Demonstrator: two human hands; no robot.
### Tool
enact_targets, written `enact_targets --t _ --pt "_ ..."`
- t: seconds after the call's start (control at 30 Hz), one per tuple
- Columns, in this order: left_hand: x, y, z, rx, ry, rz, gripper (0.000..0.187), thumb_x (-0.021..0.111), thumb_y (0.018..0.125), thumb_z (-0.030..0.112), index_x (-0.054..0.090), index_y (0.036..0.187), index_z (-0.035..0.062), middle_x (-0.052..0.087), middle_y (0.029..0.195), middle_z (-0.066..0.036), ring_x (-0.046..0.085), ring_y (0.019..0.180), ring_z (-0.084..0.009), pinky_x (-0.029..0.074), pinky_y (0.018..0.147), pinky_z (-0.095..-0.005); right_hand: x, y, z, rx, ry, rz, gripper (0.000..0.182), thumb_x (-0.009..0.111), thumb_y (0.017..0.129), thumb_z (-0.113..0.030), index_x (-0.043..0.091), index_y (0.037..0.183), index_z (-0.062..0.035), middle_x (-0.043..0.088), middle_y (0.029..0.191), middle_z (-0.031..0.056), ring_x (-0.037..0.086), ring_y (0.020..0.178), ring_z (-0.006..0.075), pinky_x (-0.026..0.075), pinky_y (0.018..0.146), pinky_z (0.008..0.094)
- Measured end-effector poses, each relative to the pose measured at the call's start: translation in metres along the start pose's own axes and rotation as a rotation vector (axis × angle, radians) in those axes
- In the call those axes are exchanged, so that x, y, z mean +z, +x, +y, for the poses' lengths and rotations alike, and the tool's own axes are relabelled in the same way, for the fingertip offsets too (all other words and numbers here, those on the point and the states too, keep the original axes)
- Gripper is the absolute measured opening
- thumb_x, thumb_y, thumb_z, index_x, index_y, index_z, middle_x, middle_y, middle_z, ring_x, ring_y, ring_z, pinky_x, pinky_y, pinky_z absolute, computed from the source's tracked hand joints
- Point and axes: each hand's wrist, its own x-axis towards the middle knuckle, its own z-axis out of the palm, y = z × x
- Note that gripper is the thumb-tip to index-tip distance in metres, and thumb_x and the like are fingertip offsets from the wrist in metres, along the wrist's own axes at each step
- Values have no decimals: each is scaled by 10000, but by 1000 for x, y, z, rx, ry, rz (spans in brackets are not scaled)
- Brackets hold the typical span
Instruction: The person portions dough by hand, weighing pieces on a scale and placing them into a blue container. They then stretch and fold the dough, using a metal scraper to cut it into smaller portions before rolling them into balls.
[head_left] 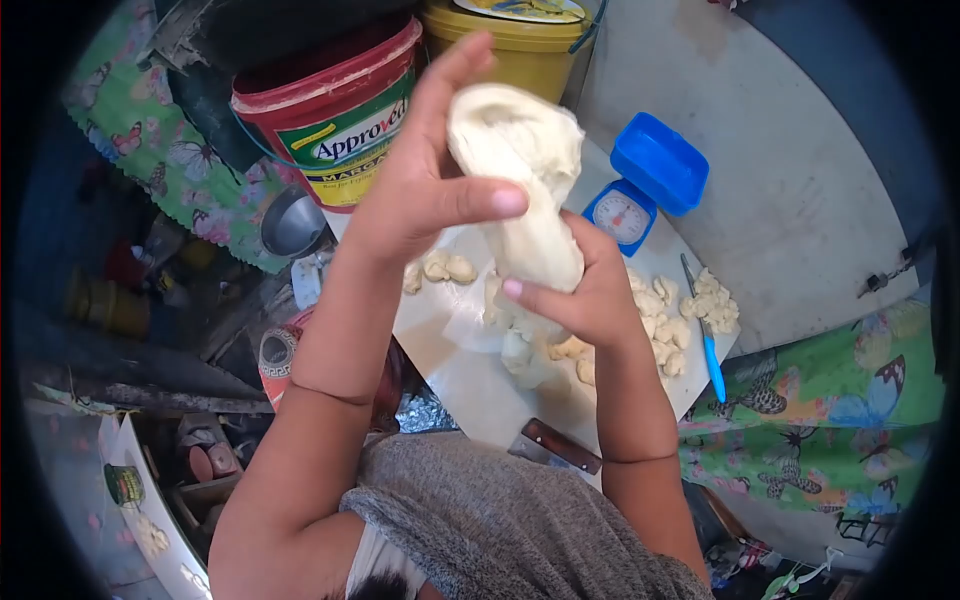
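A long piece of pale dough [530,190] is held up in the air above the table. My left hand [425,185] grips its upper part, thumb across the front and fingers behind. My right hand [590,290] is closed round the lower end, its thumb pressed on the dough. Beneath and behind lie small dough pieces: a few [447,266] at the left, and several more [660,325] right of my right hand. Part of the table under the dough is hidden.
Behind stand a red margarine bucket [340,110] and a yellow bucket [530,55]. A blue scale [622,217] with a blue tray [660,162] is at the back right. A blue-handled knife [713,360] lies at the right edge, a dough scraper [560,445] at the near edge.
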Motion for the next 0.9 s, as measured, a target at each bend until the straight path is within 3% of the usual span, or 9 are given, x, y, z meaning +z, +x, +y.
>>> enact_targets --t 0.1,0.17,0.2,0.27,0.43,0.5,0.6,0.7,0.9 --pt "10 -31 -11 -549 -408 -128 1008 787 596 231 200 1390 24 529 1173 -183 549 1060 -229 458 887 -315 4 -19 5 0 -154 -152 443 724 687 -173 566 1069 -13 625 904 92 602 826 179 469 770 303" --pt "19 -44 4 -496 -330 -99 923 743 611 152 240 1373 15 578 1003 -142 585 914 -210 498 805 -306 14 -31 18 -33 -58 -227 482 738 685 -203 554 1089 -17 625 918 103 605 853 194 463 783 311" --pt "15 -50 13 -318 -302 3 875 729 600 93 284 1349 17 571 921 -100 579 847 -192 493 777 -293 9 -37 9 292 -71 -368 515 752 677 -240 544 1101 -33 620 940 112 598 887 197 454 792 313" --pt "15 -61 43 -27 -221 198 809 667 587 0 329 1322 12 504 744 -22 534 694 -154 494 674 -278 15 -55 25 225 -66 -390 520 755 676 -255 542 1098 -39 617 955 121 597 894 209 454 788 316" --pt "-7 -92 84 433 -449 128 805 631 667 24 242 1371 -4 366 934 -86 412 723 -148 420 481 -220 57 -90 87 92 -298 -537 509 750 652 -306 561 1056 -60 602 906 132 545 966 284 410 859 346" --pt "0 -101 83 430 -444 145 779 663 652 10 292 1336 0 363 1000 -112 426 706 -156 417 483 -220 67 -92 86 72 -342 -571 604 746 646 -334 525 1142 -69 571 956 138 493 1040 288 352 929 350" --pt "19 -109 66 225 -185 -23 528 718 616 -9 486 1090 7 460 914 -120 472 629 -152 417 500 -236 73 -80 61 -294 -432 -264 830 735 665 -353 325 1334 -81 488 1163 184 480 1087 308 350 948 361" --pt "34 -114 59 170 135 -47 337 737 631 28 553 913 39 507 755 -82 501 582 -145 434 512 -260 75 -71 40 -118 69 -386 790 721 691 -347 328 1315 -65 510 1144 182 515 1048 313 404 896 365" --pt "11 -115 70 301 -92 168 321 642 690 25 516 983 59 429 788 -63 408 602 -122 403 404 -218 53 -71 78 86 7 -481 584 738 666 -300 508 1147 -63 555 1107 140 533 1041 278 391 903 359"
